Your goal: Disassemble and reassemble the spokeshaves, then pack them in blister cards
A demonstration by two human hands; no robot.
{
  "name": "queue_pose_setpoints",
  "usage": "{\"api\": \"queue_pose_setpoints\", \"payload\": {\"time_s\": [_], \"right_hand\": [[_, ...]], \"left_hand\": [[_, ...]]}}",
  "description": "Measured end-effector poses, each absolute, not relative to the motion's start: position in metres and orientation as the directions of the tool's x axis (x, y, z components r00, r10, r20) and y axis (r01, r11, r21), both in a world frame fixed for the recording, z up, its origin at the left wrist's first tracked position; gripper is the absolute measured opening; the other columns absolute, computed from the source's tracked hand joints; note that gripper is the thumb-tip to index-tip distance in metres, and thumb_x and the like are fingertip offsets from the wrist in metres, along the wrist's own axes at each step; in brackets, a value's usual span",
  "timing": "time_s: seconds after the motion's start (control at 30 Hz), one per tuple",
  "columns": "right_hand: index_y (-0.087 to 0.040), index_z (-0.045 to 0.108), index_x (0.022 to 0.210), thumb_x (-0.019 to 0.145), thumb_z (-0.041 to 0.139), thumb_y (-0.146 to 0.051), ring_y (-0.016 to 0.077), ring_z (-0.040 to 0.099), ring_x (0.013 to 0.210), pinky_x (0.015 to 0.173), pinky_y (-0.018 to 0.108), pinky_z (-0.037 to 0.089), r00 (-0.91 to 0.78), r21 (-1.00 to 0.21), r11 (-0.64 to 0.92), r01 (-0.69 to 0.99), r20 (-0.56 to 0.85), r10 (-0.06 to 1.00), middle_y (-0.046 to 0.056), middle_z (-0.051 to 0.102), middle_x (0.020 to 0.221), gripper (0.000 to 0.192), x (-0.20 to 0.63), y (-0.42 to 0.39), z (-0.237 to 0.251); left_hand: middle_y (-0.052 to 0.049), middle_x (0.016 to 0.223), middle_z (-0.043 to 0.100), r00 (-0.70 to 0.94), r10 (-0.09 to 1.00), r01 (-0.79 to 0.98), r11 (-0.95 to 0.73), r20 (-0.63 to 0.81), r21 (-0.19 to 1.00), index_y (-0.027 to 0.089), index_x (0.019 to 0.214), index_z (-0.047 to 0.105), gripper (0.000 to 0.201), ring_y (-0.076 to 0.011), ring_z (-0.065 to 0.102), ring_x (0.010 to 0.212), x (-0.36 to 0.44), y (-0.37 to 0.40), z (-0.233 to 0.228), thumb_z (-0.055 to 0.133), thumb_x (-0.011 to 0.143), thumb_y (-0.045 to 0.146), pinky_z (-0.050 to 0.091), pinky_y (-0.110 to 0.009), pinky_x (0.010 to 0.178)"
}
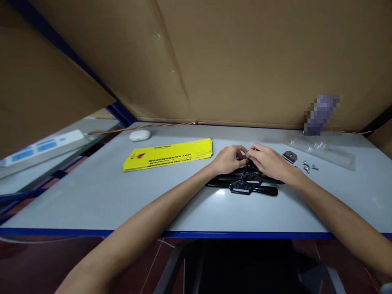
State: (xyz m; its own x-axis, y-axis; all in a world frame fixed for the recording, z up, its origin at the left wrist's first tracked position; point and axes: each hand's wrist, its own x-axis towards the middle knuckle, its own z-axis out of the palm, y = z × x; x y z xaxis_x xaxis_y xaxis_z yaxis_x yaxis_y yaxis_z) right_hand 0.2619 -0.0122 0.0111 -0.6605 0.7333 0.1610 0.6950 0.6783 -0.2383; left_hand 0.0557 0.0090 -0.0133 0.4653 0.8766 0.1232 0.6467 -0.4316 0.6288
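Two bare forearms reach in from the bottom corners of the frame over a pale grey table point(128, 208) with a blue front edge. The left hand point(228, 159) and right hand point(266, 158) come together just right of centre, fingers bent and fingertips meeting above a black two-handled tool point(251, 167), which they partly cover. Whether they grip the tool or pinch a small part cannot be told, because the fingers hide it.

Two more tools of the same kind lie toward the viewer: a middle tool point(252, 177), partly behind the right wrist, and a front tool point(241, 186), in full view, its handles pointing left and right.

Right of the right hand lie a dark, flat blade-like piece point(289, 156) with a slot and a few small silver screws point(306, 166). Beyond them, at right, is a crumpled clear plastic bag point(333, 156), with a pixelated purple shape point(323, 114) above it.

Left of the hands, a stack of yellow cards point(168, 153) reads "WOODWORKING TOOL". Behind it sits a rounded white case point(140, 135). At the far left is a white power strip point(45, 146) with blue panels. A brown wall point(245, 61) fills the upper frame.
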Motion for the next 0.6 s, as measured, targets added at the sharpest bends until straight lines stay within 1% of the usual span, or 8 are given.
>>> {"api": "queue_pose_setpoints", "payload": {"time_s": [0.1,0.17,0.23,0.33,0.4,0.47,0.53,0.6], "right_hand": [[-0.018,0.068,0.102,0.103,0.042,-0.016,0.019,0.06,0.085,0.078,0.034,0.048,-0.693,-0.294,0.744,0.601,0.273,0.667,0.011,0.064,0.109,0.026,0.275,-0.007,0.021],[-0.019,0.068,0.102,0.101,0.045,-0.018,0.02,0.063,0.086,0.081,0.036,0.05,-0.677,-0.293,0.772,0.564,0.372,0.635,0.011,0.066,0.109,0.023,0.292,-0.004,0.032],[-0.02,0.068,0.096,0.096,0.049,-0.021,0.0199,0.063,0.081,0.078,0.036,0.05,-0.62,-0.281,0.749,0.6,0.428,0.658,0.009,0.069,0.1,0.019,0.314,-0.001,0.045],[-0.023,0.067,0.084,0.089,0.056,-0.03,0.0195,0.063,0.071,0.072,0.036,0.05,-0.48,-0.321,0.625,0.712,0.427,0.766,0.005,0.071,0.086,0.014,0.351,0.0,0.058],[-0.025,0.066,0.081,0.085,0.058,-0.035,0.019,0.06,0.066,0.066,0.035,0.048,-0.382,-0.352,0.52,0.778,0.392,0.837,0.003,0.069,0.076,0.013,0.373,0.0,0.057],[-0.026,0.066,0.081,0.082,0.057,-0.035,0.0181,0.058,0.061,0.062,0.035,0.045,-0.315,-0.363,0.439,0.822,0.353,0.881,0.001,0.066,0.068,0.012,0.391,-0.001,0.05],[-0.025,0.067,0.084,0.079,0.058,-0.033,0.0174,0.057,0.057,0.059,0.034,0.044,-0.317,-0.36,0.411,0.837,0.293,0.902,-0.001,0.065,0.064,0.013,0.405,0.0,0.041],[-0.025,0.067,0.086,0.077,0.058,-0.031,0.0169,0.056,0.053,0.057,0.034,0.043,-0.355,-0.346,0.405,0.846,0.2,0.913,-0.001,0.065,0.062,0.015,0.413,0.001,0.034]], "left_hand": [[-0.002,0.085,0.074,0.459,0.88,0.664,-0.429,0.12,0.612,0.017,0.113,0.073,0.028,-0.0179,0.065,0.071,0.057,0.008,-0.014,0.068,0.087,0.028,0.048,-0.03,0.07],[-0.002,0.086,0.073,0.461,0.88,0.67,-0.431,0.116,0.604,0.017,0.12,0.071,0.034,-0.0175,0.064,0.07,0.056,0.008,-0.015,0.066,0.089,0.03,0.047,-0.031,0.07],[-0.001,0.086,0.072,0.474,0.874,0.668,-0.438,0.11,0.601,0.018,0.126,0.07,0.039,-0.0166,0.062,0.069,0.056,0.009,-0.016,0.064,0.09,0.031,0.046,-0.031,0.071],[-0.001,0.088,0.07,0.493,0.863,0.661,-0.452,0.108,0.598,0.018,0.128,0.069,0.042,-0.0153,0.059,0.067,0.055,0.01,-0.018,0.061,0.089,0.031,0.045,-0.031,0.07],[-0.001,0.086,0.069,0.495,0.861,0.659,-0.46,0.118,0.595,0.018,0.128,0.069,0.042,-0.0148,0.058,0.065,0.055,0.01,-0.019,0.061,0.089,0.031,0.044,-0.031,0.068],[-0.001,0.083,0.069,0.497,0.857,0.654,-0.475,0.14,0.588,0.018,0.127,0.069,0.042,-0.0147,0.057,0.065,0.055,0.01,-0.02,0.061,0.089,0.032,0.044,-0.03,0.068],[-0.001,0.083,0.068,0.496,0.854,0.653,-0.487,0.159,0.579,0.018,0.126,0.07,0.04,-0.0148,0.058,0.066,0.055,0.01,-0.021,0.062,0.089,0.034,0.043,-0.03,0.068],[0.0,0.084,0.068,0.49,0.856,0.659,-0.489,0.166,0.571,0.018,0.125,0.07,0.039,-0.015,0.058,0.067,0.054,0.009,-0.022,0.063,0.09,0.035,0.043,-0.03,0.068]]}}
